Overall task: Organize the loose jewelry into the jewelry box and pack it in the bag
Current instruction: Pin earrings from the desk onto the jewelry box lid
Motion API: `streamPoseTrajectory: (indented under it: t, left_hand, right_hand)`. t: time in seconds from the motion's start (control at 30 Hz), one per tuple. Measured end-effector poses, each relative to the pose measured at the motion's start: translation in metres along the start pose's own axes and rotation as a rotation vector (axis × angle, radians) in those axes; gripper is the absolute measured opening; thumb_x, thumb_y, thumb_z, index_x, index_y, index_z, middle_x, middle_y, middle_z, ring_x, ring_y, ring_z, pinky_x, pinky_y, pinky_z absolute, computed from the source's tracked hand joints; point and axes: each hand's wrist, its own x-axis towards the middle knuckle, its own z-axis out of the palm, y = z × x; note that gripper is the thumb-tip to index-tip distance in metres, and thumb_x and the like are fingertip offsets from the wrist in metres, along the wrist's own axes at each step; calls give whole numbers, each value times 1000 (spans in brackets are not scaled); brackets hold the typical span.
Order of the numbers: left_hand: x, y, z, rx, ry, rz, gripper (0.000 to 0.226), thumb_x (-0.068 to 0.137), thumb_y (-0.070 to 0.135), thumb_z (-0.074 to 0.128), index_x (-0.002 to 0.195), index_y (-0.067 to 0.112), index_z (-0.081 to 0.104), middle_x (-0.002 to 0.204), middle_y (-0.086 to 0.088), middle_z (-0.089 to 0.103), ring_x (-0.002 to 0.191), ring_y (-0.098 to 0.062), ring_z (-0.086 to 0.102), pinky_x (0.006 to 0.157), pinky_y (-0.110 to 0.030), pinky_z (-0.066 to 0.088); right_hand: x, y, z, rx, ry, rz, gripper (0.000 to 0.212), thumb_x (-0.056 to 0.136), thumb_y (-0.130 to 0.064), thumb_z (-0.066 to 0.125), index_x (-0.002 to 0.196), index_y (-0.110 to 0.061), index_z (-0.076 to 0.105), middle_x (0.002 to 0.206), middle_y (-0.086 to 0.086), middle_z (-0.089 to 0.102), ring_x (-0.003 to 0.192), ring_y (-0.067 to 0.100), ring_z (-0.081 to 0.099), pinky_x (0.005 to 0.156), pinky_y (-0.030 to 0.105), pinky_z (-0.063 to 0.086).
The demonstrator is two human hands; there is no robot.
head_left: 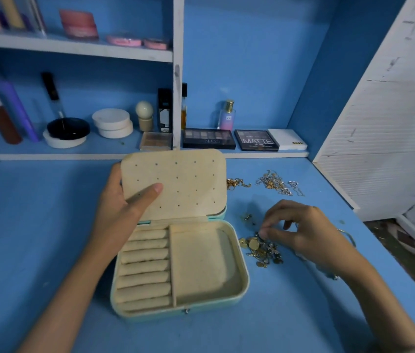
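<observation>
Fingers (265,234) pinching jewelry pile (262,250); left hand (122,202) propping lid (176,184).

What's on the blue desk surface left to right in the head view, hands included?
left hand on the lid → open jewelry box → right hand pinching at the gold jewelry pile. Farther back, right of the lid: gold chain → silver chain tangle.

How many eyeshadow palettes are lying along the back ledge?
3: a tan palette left of the white divider, a black palette right of it, then the MATTE palette. The white box may be another.
</observation>
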Motion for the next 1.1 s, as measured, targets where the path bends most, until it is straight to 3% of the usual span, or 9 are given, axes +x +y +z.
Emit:
streamPoseTrajectory:
  t: [0.13,0.2,0.3,0.43,0.57,0.7,0.87,1.0,1.1]
  left_hand:
    - [1,0,-1,4,-4,-30,42,81,10,69,106,38,52,105,13,65,95,-1,65,77,-19,54]
    - [4,1,-4,26,-13,-55,41,81,11,69,105,40,53,104,13,66,95,-3,64,77,-23,52]
    - [14,9,-7,58,-41,-89,28,81,16,70,98,35,59,93,12,70,88,-3,66,69,-18,51]
    - [36,31,-7,305,-103,-81,14,80,26,72,88,29,62,86,10,68,72,-1,63,59,-17,50]
    - [46,50,5,751,-137,100,16,82,43,67,84,27,66,86,5,67,81,-15,59,66,-30,43]
    - [37,42,27,915,-63,344,37,85,49,60,100,16,68,104,-3,67,100,-27,55,92,-39,35]
    - [24,20,34,961,95,495,42,83,42,55,107,10,66,99,-9,68,98,-31,55,98,-51,34]
    - [20,16,28,895,125,559,41,84,41,53,107,10,66,95,-7,67,95,-27,52,91,-37,29]
    - [16,16,27,862,132,587,38,84,38,55,107,10,66,96,-7,67,95,-29,53,88,-36,30]
  right_hand:
    - [-1,0,1,27,-4,27,15,76,-20,77,68,-31,71,84,-14,65,79,9,60,65,23,44]
    - [-3,0,-1,-20,-27,21,17,78,-19,75,71,-33,70,82,-14,65,81,8,60,64,18,43]
    - [-5,0,-5,-87,-61,-3,17,80,-17,73,77,-34,70,82,-12,65,86,6,58,68,11,39]
    - [-6,0,-4,-153,-78,-46,17,81,-16,72,86,-32,70,86,-11,64,91,6,54,70,8,36]
    - [-4,2,-5,-188,-59,-60,22,81,-9,69,90,-29,71,86,-15,62,91,3,53,72,6,35]
    - [-3,4,-3,-211,-59,-55,25,81,-4,65,93,-25,72,85,-16,62,89,-3,50,71,4,34]
    - [-2,7,3,-174,-40,-33,32,78,2,60,90,-24,73,88,-9,66,88,0,53,70,5,35]
    - [-3,11,-2,-116,-93,-27,35,76,2,62,91,-28,71,88,-15,65,89,4,55,73,12,39]
    - [-3,14,-5,-100,-130,-34,29,76,-8,66,91,-33,69,91,-14,64,91,8,56,74,21,43]
